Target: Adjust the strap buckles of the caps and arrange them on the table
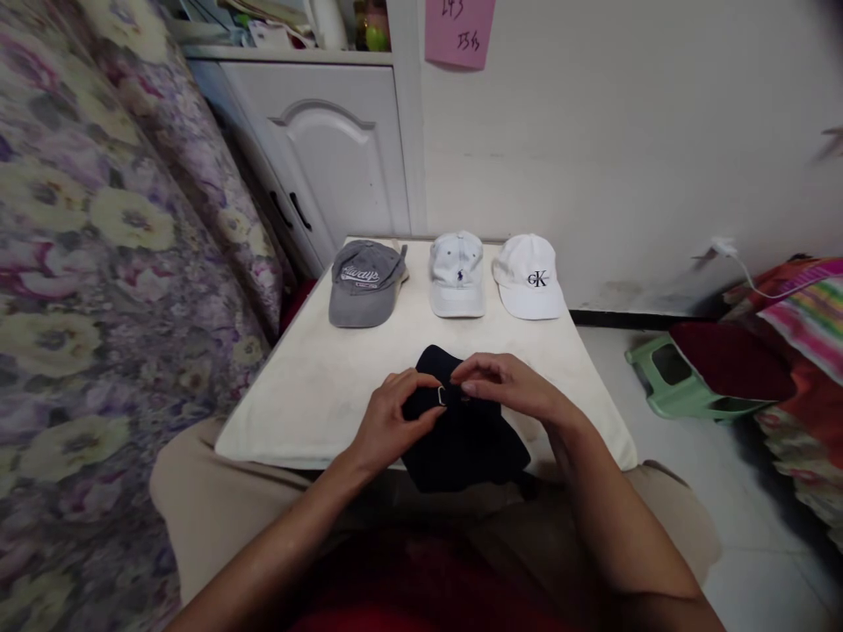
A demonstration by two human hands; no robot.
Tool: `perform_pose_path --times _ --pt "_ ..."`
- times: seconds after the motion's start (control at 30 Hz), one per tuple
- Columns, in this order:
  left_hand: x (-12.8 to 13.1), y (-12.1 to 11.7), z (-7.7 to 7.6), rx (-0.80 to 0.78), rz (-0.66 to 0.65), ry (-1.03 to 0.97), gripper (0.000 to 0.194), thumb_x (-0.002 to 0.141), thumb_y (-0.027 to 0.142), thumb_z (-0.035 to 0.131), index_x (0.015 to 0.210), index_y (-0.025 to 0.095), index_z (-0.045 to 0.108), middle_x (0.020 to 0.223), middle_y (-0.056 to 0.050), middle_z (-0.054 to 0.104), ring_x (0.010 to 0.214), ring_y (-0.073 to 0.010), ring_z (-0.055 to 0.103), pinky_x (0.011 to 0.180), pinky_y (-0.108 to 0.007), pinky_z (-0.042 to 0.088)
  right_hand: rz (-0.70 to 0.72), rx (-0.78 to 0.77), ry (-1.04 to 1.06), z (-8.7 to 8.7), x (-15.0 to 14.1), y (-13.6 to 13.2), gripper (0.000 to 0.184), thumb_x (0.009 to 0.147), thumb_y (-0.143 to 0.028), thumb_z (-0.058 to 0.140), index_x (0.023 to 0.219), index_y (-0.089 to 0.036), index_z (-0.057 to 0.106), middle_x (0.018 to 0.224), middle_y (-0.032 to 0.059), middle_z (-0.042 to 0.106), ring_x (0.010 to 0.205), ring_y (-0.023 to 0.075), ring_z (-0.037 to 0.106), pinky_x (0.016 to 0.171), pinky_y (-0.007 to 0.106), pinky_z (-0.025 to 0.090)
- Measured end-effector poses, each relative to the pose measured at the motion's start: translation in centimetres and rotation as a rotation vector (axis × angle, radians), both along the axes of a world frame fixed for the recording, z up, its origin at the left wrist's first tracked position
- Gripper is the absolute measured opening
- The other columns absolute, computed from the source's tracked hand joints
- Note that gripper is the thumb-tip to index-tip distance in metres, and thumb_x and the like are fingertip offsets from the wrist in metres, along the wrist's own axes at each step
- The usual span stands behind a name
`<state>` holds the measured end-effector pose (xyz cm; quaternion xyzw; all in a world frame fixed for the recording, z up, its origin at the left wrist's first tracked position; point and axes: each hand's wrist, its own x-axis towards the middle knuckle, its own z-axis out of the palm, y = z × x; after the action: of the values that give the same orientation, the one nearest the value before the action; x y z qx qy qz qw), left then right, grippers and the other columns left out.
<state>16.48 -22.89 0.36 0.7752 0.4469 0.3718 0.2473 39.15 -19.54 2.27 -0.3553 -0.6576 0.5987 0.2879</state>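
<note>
A black cap [464, 448] lies at the near edge of the table, part of it hanging over. My left hand [395, 412] pinches a small metal buckle [442, 397] on the cap's strap between thumb and forefinger. Close beside it, my right hand [507, 384] has its thumb and fingers closed at the black strap; the strap's end is hard to make out against the dark cloth. Farther back stand a grey cap [365, 285] with white lettering, a pale cap [457, 276] with a small dark emblem and a white cap [529, 276] with dark letters.
The caps rest on a table with a cream cover [296, 377]. Behind it are a white cabinet [342, 149] and a wall bearing a pink note [459, 33]. A floral curtain [111, 307] hangs at the left. At the right stands a green stool [678, 382].
</note>
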Motion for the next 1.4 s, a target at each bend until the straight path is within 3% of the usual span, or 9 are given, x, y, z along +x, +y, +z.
perform_pose_path --times 0.1,0.3,0.53,0.73,0.97,1.2,1.4 --pt "-0.1 0.0 0.2 -0.026 -0.009 -0.026 0.019 0.080 0.021 0.069 0.099 0.023 0.064 0.090 -0.002 0.067 0.084 -0.0206 0.059 0.077 -0.034 0.044 0.125 -0.101 0.067 -1.1 0.0 0.6 0.026 0.083 -0.033 0.071 0.105 -0.019 0.068 0.084 -0.0003 0.066 0.076 0.0134 0.060 0.071 0.026 0.044" --pt "-0.3 0.0 0.9 0.004 -0.055 -0.015 0.018 0.080 0.022 0.069 0.098 0.022 0.066 0.086 -0.001 0.066 0.081 -0.0193 0.058 0.074 -0.033 0.043 0.116 -0.252 0.162 -2.0 -1.0 0.7 0.025 0.076 -0.029 0.077 0.097 -0.018 0.068 0.078 -0.0034 0.063 0.069 0.0100 0.055 0.068 0.023 0.040" --pt "-0.8 0.3 1.2 0.053 -0.127 0.031 0.020 0.082 0.024 0.070 0.101 0.025 0.064 0.086 0.000 0.066 0.081 -0.0184 0.059 0.076 -0.034 0.044 0.135 -0.254 0.134 -2.0 -1.0 0.9 0.027 0.074 -0.030 0.077 0.095 -0.017 0.068 0.076 -0.0035 0.062 0.066 0.0097 0.053 0.066 0.024 0.040" --pt "-0.6 0.2 0.8 0.037 -0.065 0.059 0.019 0.081 0.020 0.069 0.099 0.023 0.064 0.088 0.000 0.065 0.082 -0.0186 0.059 0.074 -0.033 0.043 0.042 -0.114 0.143 -1.5 -1.2 0.4 0.024 0.078 -0.028 0.074 0.096 -0.018 0.064 0.082 -0.0015 0.063 0.072 0.0117 0.057 0.070 0.026 0.043" --pt "-0.4 0.3 0.4 0.023 -0.026 0.054 0.018 0.082 0.020 0.069 0.099 0.022 0.063 0.088 -0.001 0.064 0.082 -0.0185 0.058 0.074 -0.033 0.044 -0.071 0.201 -0.017 -0.4 -1.9 -0.7 0.005 0.083 -0.023 0.066 0.086 -0.019 0.065 0.098 0.0028 0.065 0.089 0.0164 0.061 0.083 0.031 0.047" --pt "-0.4 0.2 0.6 0.066 -0.055 0.147 0.020 0.082 0.021 0.068 0.101 0.024 0.061 0.091 0.000 0.066 0.082 -0.0191 0.059 0.075 -0.034 0.043 -0.095 0.268 -0.139 -0.3 -2.5 -1.0 0.006 0.085 -0.016 0.058 0.080 -0.019 0.060 0.094 0.0023 0.065 0.084 0.0159 0.059 0.078 0.030 0.045" --pt "-0.4 0.5 0.2 0.108 -0.159 0.284 0.022 0.084 0.025 0.067 0.105 0.025 0.059 0.092 0.000 0.066 0.080 -0.0188 0.059 0.076 -0.036 0.041 -0.017 0.333 -0.271 -0.2 -1.8 -1.0 0.007 0.083 -0.013 0.057 0.080 -0.019 0.060 0.088 0.0008 0.062 0.077 0.0145 0.056 0.072 0.028 0.043"
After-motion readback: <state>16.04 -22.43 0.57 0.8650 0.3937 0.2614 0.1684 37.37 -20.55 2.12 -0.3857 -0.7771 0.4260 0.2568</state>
